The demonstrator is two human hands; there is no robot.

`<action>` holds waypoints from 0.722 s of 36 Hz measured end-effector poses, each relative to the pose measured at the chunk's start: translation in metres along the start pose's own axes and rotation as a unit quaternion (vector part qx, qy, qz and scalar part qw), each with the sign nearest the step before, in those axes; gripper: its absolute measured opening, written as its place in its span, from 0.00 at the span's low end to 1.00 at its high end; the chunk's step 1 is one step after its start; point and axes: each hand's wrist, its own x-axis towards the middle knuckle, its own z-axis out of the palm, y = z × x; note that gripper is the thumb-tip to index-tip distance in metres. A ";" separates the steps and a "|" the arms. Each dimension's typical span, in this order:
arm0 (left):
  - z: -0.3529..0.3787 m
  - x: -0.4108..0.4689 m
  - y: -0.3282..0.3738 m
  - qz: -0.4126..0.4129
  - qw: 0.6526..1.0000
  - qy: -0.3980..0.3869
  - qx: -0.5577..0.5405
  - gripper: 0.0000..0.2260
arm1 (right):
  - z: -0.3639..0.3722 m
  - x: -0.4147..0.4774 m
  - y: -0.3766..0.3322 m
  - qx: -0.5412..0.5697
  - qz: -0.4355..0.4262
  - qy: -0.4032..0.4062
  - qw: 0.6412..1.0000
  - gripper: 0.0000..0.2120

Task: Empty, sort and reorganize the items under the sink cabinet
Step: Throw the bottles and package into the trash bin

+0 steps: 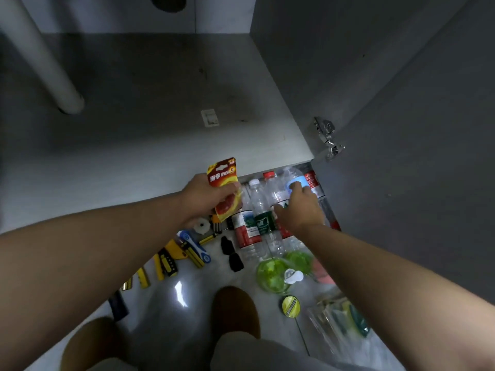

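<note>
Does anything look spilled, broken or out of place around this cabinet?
Nothing looks spilled or broken. One stray: a small white tag lies askew, alone on the cabinet floor, with a few dark specks nearby. The water bottles lie on their sides, but in a tidy row.

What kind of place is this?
Probably a home's open under-sink cabinet: a white drain pipe enters its base, a door hinge shows on the right, and water bottles lie on the floor outside.
</note>
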 end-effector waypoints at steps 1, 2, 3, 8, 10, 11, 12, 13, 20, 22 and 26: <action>-0.004 0.000 -0.002 0.002 1.000 0.004 -0.009 0.19 | 0.003 0.004 0.003 -0.043 0.020 -0.021 0.999 0.31; -0.007 0.000 -0.004 0.004 1.000 0.006 -0.019 0.18 | 0.006 0.006 0.004 -0.069 0.035 -0.039 0.996 0.34; -0.010 0.000 -0.005 0.005 1.000 0.007 -0.027 0.18 | 0.010 0.009 0.005 -0.084 0.047 -0.048 0.994 0.35; -0.015 -0.003 -0.010 0.010 0.999 0.009 -0.043 0.18 | 0.028 0.017 -0.002 -0.104 0.082 -0.063 0.989 0.41; -0.016 -0.007 -0.012 0.005 0.999 0.009 -0.042 0.17 | 0.031 0.018 -0.006 -0.114 0.093 -0.069 0.987 0.40; -0.017 -0.010 -0.011 0.004 0.999 0.005 -0.037 0.17 | 0.031 0.018 -0.007 -0.116 0.097 -0.072 0.986 0.40; -0.018 -0.013 -0.009 0.006 1.000 -0.002 -0.031 0.17 | 0.030 0.018 -0.009 -0.112 0.100 -0.074 0.986 0.39; -0.019 -0.016 -0.004 0.013 1.000 -0.009 -0.020 0.17 | 0.026 0.017 -0.010 -0.100 0.102 -0.077 0.987 0.38; -0.030 -0.060 0.066 0.069 0.996 -0.034 0.050 0.14 | -0.038 -0.012 -0.020 0.050 0.098 -0.056 0.992 0.28; -0.026 -0.081 0.090 0.093 0.992 -0.023 0.078 0.12 | -0.064 -0.030 -0.017 0.100 0.083 -0.043 0.991 0.22; -0.001 -0.130 0.127 0.137 0.988 -0.019 0.073 0.10 | -0.123 -0.078 -0.009 0.306 0.037 -0.001 0.951 0.20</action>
